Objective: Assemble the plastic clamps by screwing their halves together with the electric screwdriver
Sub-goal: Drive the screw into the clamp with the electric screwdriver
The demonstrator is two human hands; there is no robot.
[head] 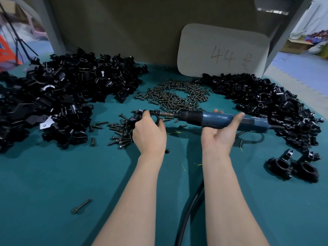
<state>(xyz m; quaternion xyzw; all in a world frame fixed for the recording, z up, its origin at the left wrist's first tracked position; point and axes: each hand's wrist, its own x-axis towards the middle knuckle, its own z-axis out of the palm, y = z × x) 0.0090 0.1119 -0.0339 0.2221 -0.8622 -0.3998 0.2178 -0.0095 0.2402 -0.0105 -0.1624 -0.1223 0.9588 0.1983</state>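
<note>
**Where the Work Sits Hemmed In**

While the left hand (pixel 150 134) pinches a small black plastic ring clamp (pixel 154 118) above the teal table (pixel 53 183), fingers curled round it, the right hand (pixel 219 134), palm up, wraps its fingers round the blue electric screwdriver (pixel 213 118), whose bit touches the clamp's right side. Heaps of black clamp halves (pixel 62 96) flank both hands. Small dark screws (pixel 177 96) lie behind, long bolts (pixel 120 130) just left. A black cable (pixel 188 210) runs between the forearms.

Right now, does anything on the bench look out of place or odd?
Yes: one long dark metal bolt lies alone on the teal mat near the front left, far from the screw piles. A few thin yellow strands also litter the mat.
</note>
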